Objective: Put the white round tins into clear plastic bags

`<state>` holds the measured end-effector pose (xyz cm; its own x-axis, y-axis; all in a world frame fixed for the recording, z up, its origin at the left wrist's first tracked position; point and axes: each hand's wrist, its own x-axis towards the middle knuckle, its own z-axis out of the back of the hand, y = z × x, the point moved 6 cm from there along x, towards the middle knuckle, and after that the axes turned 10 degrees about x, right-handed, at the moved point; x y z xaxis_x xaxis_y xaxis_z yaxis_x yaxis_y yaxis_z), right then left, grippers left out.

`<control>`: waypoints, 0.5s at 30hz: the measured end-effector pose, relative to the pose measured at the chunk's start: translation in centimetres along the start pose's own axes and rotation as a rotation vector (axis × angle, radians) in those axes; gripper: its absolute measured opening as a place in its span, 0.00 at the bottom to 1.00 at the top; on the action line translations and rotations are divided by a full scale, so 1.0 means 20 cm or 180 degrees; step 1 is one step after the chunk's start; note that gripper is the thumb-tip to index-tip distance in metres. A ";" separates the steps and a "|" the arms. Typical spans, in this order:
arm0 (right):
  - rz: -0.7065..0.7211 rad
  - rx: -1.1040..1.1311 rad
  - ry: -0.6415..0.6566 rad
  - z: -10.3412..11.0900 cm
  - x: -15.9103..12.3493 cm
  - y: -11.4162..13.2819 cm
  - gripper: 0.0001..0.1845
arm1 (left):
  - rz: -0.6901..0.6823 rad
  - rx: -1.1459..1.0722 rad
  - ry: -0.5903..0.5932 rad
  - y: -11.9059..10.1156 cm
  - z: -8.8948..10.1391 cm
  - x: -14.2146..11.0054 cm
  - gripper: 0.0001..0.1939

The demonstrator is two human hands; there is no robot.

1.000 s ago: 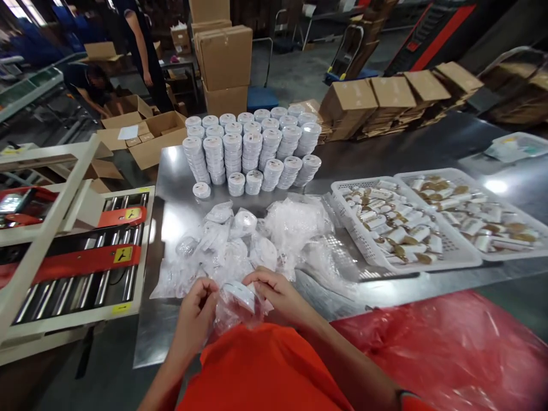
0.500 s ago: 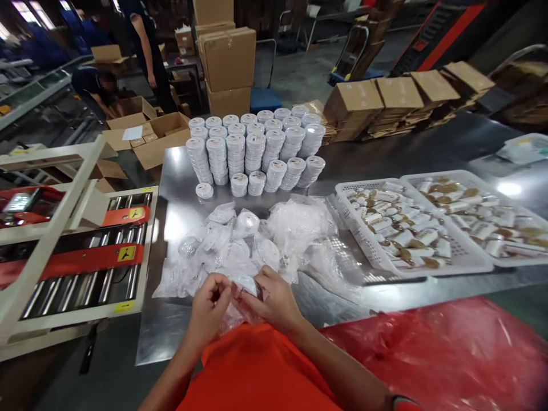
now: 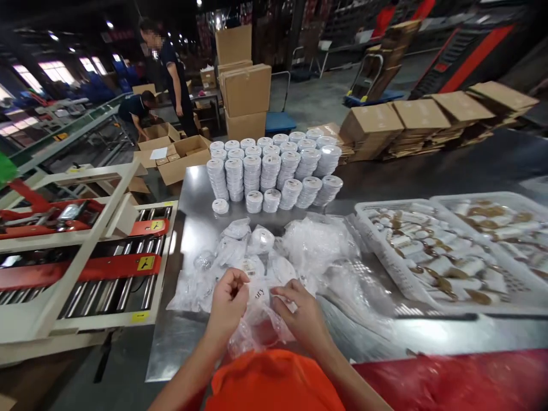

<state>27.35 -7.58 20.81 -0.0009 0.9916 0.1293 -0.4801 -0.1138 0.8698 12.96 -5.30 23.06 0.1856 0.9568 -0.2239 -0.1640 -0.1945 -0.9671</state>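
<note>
Between my hands is a clear plastic bag (image 3: 258, 297) with dark lettering, partly hidden by my fingers; its lower part hangs toward my orange clothing. My left hand (image 3: 230, 298) pinches the bag's left edge, fingers curled. On the other side, my right hand (image 3: 302, 314) grips the right edge between thumb and forefinger, its other fingers loosely bent. Just beyond lies a heap of clear-wrapped round white items (image 3: 261, 240). To its right is a pile of clear bubble bags (image 3: 319, 240).
Several stacks of round white packs (image 3: 269, 171) stand farther back on the metal table (image 3: 194, 200). White baskets (image 3: 381, 257) of wrapped brushes are at right, with folded cartons (image 3: 377, 125) behind. A roller conveyor (image 3: 115, 268) flanks the left side. Two people (image 3: 177, 85) are by open boxes.
My view has tilted up and shifted left. The bag is now held upright with lettering showing, and my right hand has loosened and drawn to its right edge.
</note>
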 end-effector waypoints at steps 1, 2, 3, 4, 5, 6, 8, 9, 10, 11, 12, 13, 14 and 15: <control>-0.0008 0.0007 -0.0025 0.02 0.00 0.01 0.09 | 0.0019 0.0038 -0.0045 0.00 0.02 0.00 0.02; -0.0008 0.0019 -0.0059 0.04 0.00 0.02 0.11 | -0.0026 0.0186 -0.0003 -0.01 0.04 -0.01 0.02; -0.0005 0.0033 -0.0085 0.06 0.00 0.03 0.13 | -0.0086 0.0370 0.0084 0.00 0.05 -0.02 0.02; -0.0006 0.0041 -0.0104 0.08 0.00 0.03 0.15 | -0.0112 0.0520 0.0149 0.01 0.06 -0.04 0.03; -0.0007 0.0050 -0.0116 0.09 0.01 0.02 0.16 | -0.0091 0.0601 0.0164 0.02 0.08 -0.04 0.04; -0.0003 0.0067 -0.0142 0.11 0.02 0.01 0.16 | -0.0024 0.0597 0.0123 0.04 0.10 -0.05 0.05; -0.0016 0.0160 -0.0252 0.15 0.04 -0.01 0.15 | 0.0118 0.0511 -0.0052 0.07 0.14 -0.03 0.07; -0.0076 0.0255 -0.0327 0.18 0.06 -0.03 0.14 | 0.0115 0.0558 -0.0056 0.07 0.15 -0.02 0.08; -0.0167 0.0346 -0.0407 0.21 0.08 -0.05 0.13 | 0.0066 0.0653 -0.0001 0.06 0.14 0.00 0.09; -0.0253 0.0424 -0.0516 0.24 0.11 -0.06 0.12 | 0.0000 0.0736 0.0084 0.05 0.12 0.03 0.10; -0.0289 0.0487 -0.0661 0.28 0.13 -0.07 0.12 | -0.0060 0.0772 0.0145 0.03 0.10 0.06 0.11; -0.0261 0.0526 -0.0830 0.32 0.16 -0.06 0.12 | -0.0101 0.0753 0.0169 0.00 0.08 0.08 0.13; -0.0162 0.0521 -0.1007 0.36 0.19 -0.03 0.12 | -0.0125 0.0697 0.0158 -0.01 0.06 0.11 0.14; -0.0010 0.0472 -0.1151 0.38 0.21 0.00 0.12 | -0.0148 0.0650 0.0114 -0.02 0.05 0.14 0.15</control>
<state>34.08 -3.85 25.05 0.3223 0.9094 0.2631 -0.3475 -0.1448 0.9264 12.53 -2.24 22.98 0.2313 0.9547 -0.1872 -0.3468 -0.0989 -0.9327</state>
